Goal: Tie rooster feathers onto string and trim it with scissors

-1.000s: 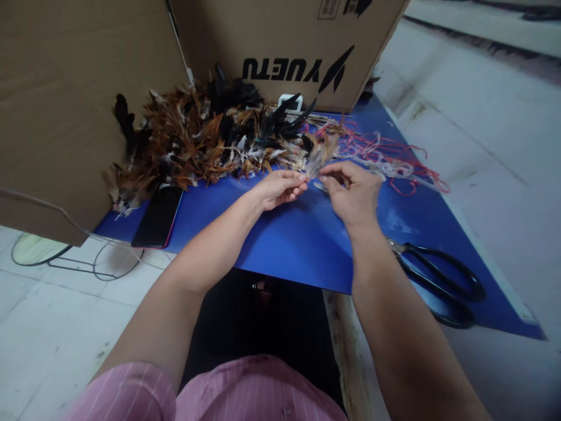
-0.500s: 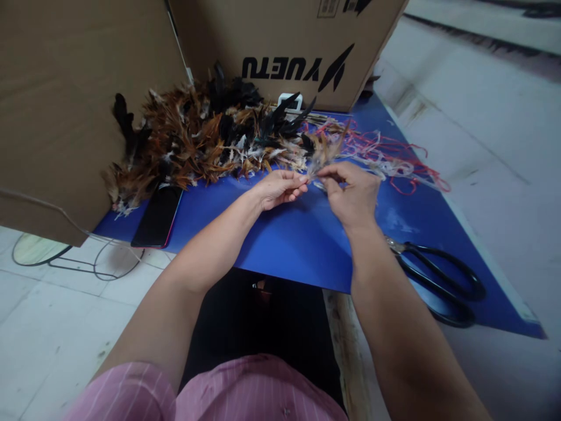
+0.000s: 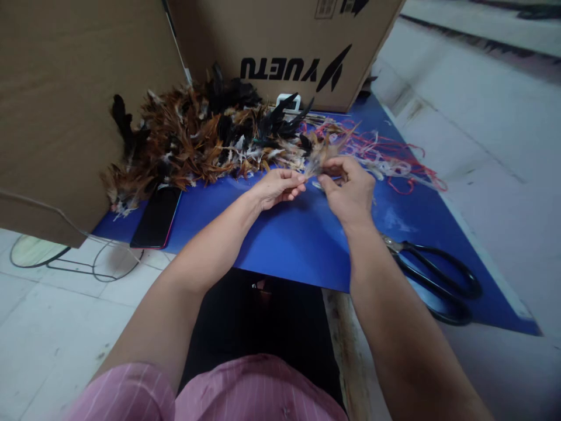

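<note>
My left hand and my right hand meet over a blue board, both pinching a small bunch of pale brown feathers. The left fingers are curled and grip the quill end; the right thumb and forefinger close on the bunch from the other side. A big heap of brown, black and white feathers lies just beyond the left hand. Tangled red and white strings lie beyond the right hand.
Black scissors lie on the blue board by my right forearm. A dark phone rests at the board's left edge. Cardboard boxes stand behind and to the left. A wire loop lies on the tiled floor.
The right hand's fingers have shifted slightly up along the feather bunch. The left hand has hardly moved.
</note>
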The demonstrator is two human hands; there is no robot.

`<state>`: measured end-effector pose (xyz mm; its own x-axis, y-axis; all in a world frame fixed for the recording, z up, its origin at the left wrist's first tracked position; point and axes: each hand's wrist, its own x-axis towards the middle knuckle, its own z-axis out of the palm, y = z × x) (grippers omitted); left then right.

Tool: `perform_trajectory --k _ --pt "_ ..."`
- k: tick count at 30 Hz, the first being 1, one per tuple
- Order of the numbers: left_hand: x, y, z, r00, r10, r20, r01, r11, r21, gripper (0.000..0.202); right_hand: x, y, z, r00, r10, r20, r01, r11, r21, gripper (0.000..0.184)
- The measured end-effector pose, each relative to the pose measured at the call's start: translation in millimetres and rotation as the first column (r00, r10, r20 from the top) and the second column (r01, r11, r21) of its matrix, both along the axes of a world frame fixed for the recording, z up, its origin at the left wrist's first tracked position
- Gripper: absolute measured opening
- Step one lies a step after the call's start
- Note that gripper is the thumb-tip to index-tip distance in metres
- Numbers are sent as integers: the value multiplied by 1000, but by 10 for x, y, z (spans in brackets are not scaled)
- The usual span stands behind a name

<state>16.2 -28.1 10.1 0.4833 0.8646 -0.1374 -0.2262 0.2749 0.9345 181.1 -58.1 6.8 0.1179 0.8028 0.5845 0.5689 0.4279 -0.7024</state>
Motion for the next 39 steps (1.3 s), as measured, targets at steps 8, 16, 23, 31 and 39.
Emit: perform_trajectory --k 8,16,23,31,39 --pt "29 7 1 986 161 -35 -154 975 158 22 80 101 -67 990 -132 -59 131 991 -17 16" --pt "81 32 6 914 389 -113 -330 878 347 18 248 98 -63 924 -263 277 309 942 -135 9" --pt "78 39 20 892 443 -96 -383 850 362 19 241 71 -78 806 -221 549 434 851 -295 14" --pt "74 13 20 907 415 -76 -374 873 313 18 185 66 -113 753 -165 637 470 812 -345 16" --pt "68 4 26 913 397 -92 -362 893 267 17 173 99 -52 938 -100 332 229 897 -378 7"
